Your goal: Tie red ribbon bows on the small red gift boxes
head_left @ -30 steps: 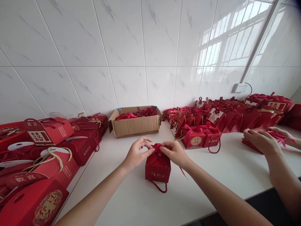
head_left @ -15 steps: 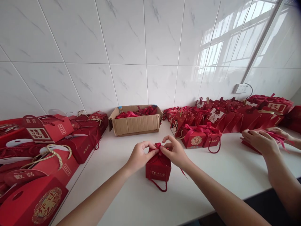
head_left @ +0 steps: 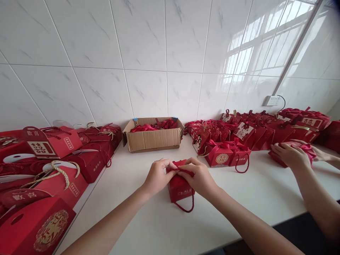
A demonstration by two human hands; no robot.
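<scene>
A small red gift box (head_left: 181, 187) with a red cord handle stands on the white counter (head_left: 148, 219) in front of me. My left hand (head_left: 157, 176) and my right hand (head_left: 198, 177) both rest on its top, fingers curled and pinching the red ribbon (head_left: 178, 165) there. The box leans a little under my hands. The ribbon's knot is mostly hidden by my fingers.
An open cardboard box (head_left: 152, 138) of red ribbons sits by the tiled wall. Larger red gift boxes (head_left: 53, 166) fill the left side. Finished small red boxes (head_left: 225, 154) line the right. Another person's hands (head_left: 292, 156) work on a red box at far right.
My hands have dropped from pinching the ribbon above the box to pressing down over its top, and the box has tilted slightly. The other person's hands have closed over their box.
</scene>
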